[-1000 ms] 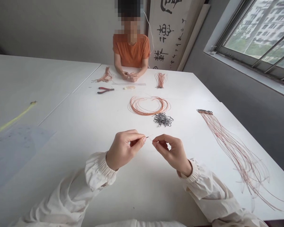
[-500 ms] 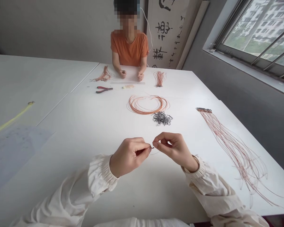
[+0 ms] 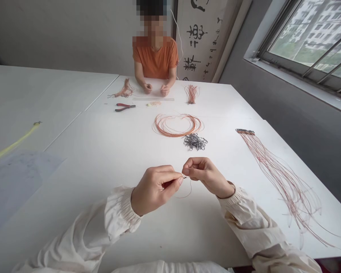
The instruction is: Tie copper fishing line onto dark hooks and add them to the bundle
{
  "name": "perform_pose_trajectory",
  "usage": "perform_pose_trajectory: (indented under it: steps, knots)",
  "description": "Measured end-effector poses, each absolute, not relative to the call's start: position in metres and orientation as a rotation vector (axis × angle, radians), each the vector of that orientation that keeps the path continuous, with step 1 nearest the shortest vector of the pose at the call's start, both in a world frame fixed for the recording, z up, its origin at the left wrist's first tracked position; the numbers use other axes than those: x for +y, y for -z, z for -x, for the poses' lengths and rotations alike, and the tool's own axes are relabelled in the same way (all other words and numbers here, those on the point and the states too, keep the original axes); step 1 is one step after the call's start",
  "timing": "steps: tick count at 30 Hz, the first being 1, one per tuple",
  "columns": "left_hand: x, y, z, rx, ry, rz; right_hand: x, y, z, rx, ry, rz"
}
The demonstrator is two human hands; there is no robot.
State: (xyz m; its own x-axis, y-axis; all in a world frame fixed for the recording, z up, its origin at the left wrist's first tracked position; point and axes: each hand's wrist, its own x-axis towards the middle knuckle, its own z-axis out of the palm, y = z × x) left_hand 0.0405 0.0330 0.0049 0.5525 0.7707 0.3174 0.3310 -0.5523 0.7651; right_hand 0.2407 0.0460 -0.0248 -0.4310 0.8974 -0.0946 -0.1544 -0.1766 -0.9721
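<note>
My left hand (image 3: 157, 187) pinches a small dark fish hook (image 3: 184, 177) between thumb and fingertips; only its tip end shows. Close on its right, my right hand (image 3: 206, 173) has its fingers closed on a thin orange fishing line (image 3: 191, 187), a loop of which hangs below the fingertips toward the table. Just beyond my hands lies a heap of dark fish hooks (image 3: 195, 142). It touches a loose coil of orange line (image 3: 170, 134).
At right lies a long bundle of orange lines (image 3: 268, 167) with hooks at its far end. Across the white table (image 3: 116, 148) sits a person in an orange shirt (image 3: 155, 62), near red-handled pliers (image 3: 125, 107), a ruler (image 3: 153, 99) and two smaller line bundles. Left is a yellow bundle (image 3: 17, 144).
My right hand has shifted slightly up, its fingers curling more. The loop of line below it hangs lower and shows more plainly. My left hand stays nearly in place.
</note>
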Motion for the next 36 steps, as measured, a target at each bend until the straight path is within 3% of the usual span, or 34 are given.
perform_pose_trajectory:
  steps: [5, 13, 16, 22, 32, 36]
  knots:
    - [0.035, -0.003, -0.037, 0.959, -0.934, -2.118, 0.036, 0.032, -0.23, -1.259, -1.591, 0.928]
    - [0.04, -0.004, -0.036, 1.033, -0.991, -2.149, 0.016, 0.03, -0.226, -1.885, -0.415, 0.997]
    - [0.04, -0.004, -0.037, 1.027, -0.948, -2.18, 0.016, 0.025, -0.23, -2.005, -0.258, 0.941]
    - [0.037, -0.001, -0.038, 0.954, -0.862, -2.191, 0.017, 0.011, -0.234, -1.907, -0.526, 0.953]
    - [0.035, 0.003, -0.041, 0.835, -0.899, -2.158, 0.038, 0.011, -0.244, -1.427, -1.588, 0.975]
    - [0.034, 0.0, -0.041, 0.803, -0.951, -2.129, 0.045, 0.019, -0.244, -1.235, -1.806, 0.846]
